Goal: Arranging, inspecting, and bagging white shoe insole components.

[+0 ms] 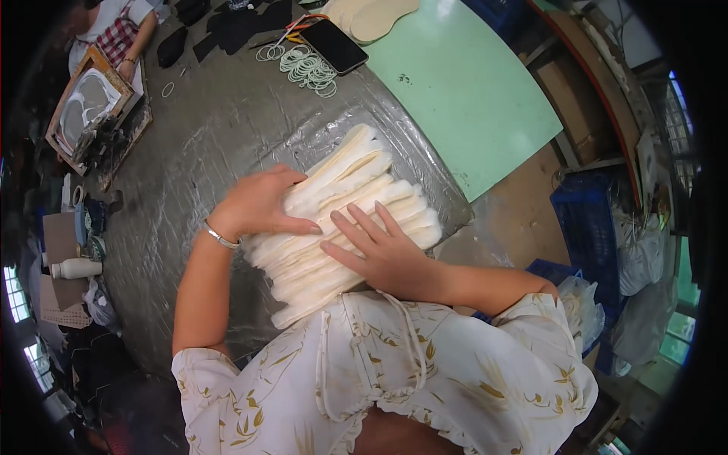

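Grey foil-wrapped table (227, 129), green board (462, 83), cluttered workshop.

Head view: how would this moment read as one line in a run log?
left hand: flat on stack of cream insoles | right hand: flat on same stack | stack: on plastic-covered table | nearby: white rings, phone

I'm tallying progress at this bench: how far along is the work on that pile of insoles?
Done: a fanned stack of cream insoles lies gathered on the grey table. In hand: the left hand and right hand both press flat on the stack, evening it. Left: the stack is unbound, while loose rubber bands and a few more insoles sit at the far edge.
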`<state>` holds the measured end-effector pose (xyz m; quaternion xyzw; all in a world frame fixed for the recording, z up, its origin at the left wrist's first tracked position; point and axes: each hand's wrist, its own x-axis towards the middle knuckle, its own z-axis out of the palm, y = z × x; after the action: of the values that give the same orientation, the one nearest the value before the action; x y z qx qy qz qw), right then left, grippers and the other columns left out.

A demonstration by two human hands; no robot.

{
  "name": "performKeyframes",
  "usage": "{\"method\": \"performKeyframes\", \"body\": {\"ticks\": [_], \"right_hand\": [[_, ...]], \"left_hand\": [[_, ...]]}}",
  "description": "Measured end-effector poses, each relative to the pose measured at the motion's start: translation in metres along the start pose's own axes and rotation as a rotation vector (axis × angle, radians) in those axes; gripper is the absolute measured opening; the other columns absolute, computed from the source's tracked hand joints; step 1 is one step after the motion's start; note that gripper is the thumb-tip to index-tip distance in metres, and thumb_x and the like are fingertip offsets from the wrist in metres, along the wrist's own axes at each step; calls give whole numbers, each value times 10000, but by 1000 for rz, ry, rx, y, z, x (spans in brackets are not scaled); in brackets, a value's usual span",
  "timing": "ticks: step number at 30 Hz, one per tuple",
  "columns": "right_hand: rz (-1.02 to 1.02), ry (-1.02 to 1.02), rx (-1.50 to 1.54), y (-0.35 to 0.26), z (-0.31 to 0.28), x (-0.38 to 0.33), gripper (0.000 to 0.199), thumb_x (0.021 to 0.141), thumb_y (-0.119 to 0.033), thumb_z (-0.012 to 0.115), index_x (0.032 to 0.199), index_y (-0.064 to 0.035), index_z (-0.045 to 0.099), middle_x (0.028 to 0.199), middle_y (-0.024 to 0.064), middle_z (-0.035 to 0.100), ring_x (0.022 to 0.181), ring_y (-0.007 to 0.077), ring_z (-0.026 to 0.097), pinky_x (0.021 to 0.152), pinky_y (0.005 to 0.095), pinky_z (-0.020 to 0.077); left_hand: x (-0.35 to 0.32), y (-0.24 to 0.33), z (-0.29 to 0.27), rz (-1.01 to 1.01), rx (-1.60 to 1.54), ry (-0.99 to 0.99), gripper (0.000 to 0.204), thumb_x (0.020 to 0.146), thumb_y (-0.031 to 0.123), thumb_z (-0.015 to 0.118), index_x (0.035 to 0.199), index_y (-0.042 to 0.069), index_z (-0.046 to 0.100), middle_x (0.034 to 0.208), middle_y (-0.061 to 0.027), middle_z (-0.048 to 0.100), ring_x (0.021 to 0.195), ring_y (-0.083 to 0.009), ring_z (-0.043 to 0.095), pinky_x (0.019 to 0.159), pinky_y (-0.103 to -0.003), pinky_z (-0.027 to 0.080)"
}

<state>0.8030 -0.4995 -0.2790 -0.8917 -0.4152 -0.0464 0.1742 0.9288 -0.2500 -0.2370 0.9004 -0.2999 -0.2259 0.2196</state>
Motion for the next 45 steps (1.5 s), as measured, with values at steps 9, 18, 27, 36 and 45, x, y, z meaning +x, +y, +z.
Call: {"method": "performKeyframes", "body": {"ticks": [9,18,27,36,45], "right_hand": [[75,96,-90,18,34,60,655,858,-257,625,1435,-2,448,1494,241,399,1393,358,384,1118,574,309],[-108,-235,-54,65,16,115,1259,549,-500,844,1494,85,253,1363,240,521,1341,343,452,1211,535,175],[-150,-132,30,68,18,121,996,509,-457,886,1245,72,473,1041,163,656,1030,310,623,974,385,435],[-169,-226,100,81,14,115,1070,625,-431,838,1405,129,366,1253,262,587,1202,369,559,1066,437,408],[348,275,302,196,0,145,316,873,-183,650,1128,-3,701,1125,200,691,1057,377,650,932,423,513]], "left_hand": [[4,23,-4,-120,366,-189,1113,493,819,769,1072,-115,596,1100,-272,642,1100,-385,615,1036,-456,399],[3,38,25,-346,428,-108,1124,589,633,723,1393,-94,427,1354,-274,523,1330,-355,471,1150,-554,263],[-6,47,46,-604,462,27,1360,494,644,863,1500,-38,253,1464,-238,400,1348,-403,422,1112,-556,324],[2,28,35,-455,386,22,836,542,478,834,1147,-15,534,1064,-189,661,1029,-359,633,909,-447,480],[-90,-55,-23,-605,-176,521,729,604,361,842,1167,-36,605,1070,-189,699,982,-290,686,874,-385,534]]}}
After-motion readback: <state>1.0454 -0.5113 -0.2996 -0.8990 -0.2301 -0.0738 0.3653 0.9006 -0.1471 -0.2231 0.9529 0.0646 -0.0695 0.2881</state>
